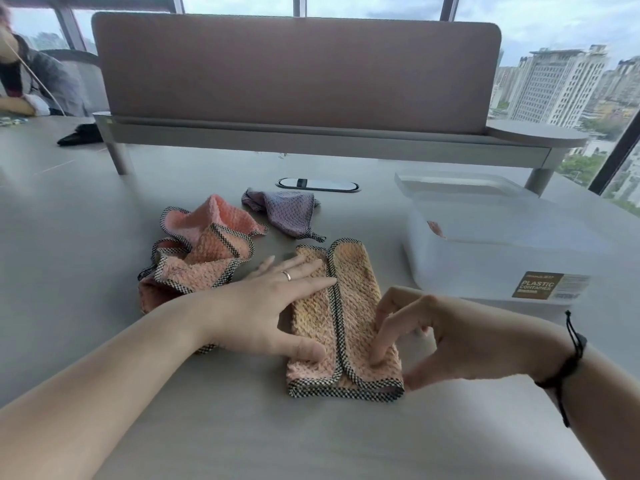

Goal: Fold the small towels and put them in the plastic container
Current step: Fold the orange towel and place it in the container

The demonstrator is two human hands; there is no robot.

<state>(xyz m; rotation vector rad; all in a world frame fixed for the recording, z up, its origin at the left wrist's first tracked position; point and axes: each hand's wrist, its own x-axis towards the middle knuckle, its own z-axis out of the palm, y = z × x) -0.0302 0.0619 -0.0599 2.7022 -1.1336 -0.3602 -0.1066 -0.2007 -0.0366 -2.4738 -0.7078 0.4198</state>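
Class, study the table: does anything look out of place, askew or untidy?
Yes. The pink towels lie crumpled in a heap at the left, and the purple towel sits bunched behind them, both unfolded. The orange towel under the hands lies folded, with its edges meeting along the middle.

Centre of frame: folded towel (346, 323) on the table (104, 220), my left hand (273, 306) flat on its left half, my right hand (433, 337) at its right edge with fingertips (377, 358) on the cloth; left of it, a heap of crumpled towels (201, 251); behind, toward upper centre, another crumpled towel (284, 209); right of frame, the plastic container (485, 258); behind everything, across the top of the frame, a desk divider (294, 71).
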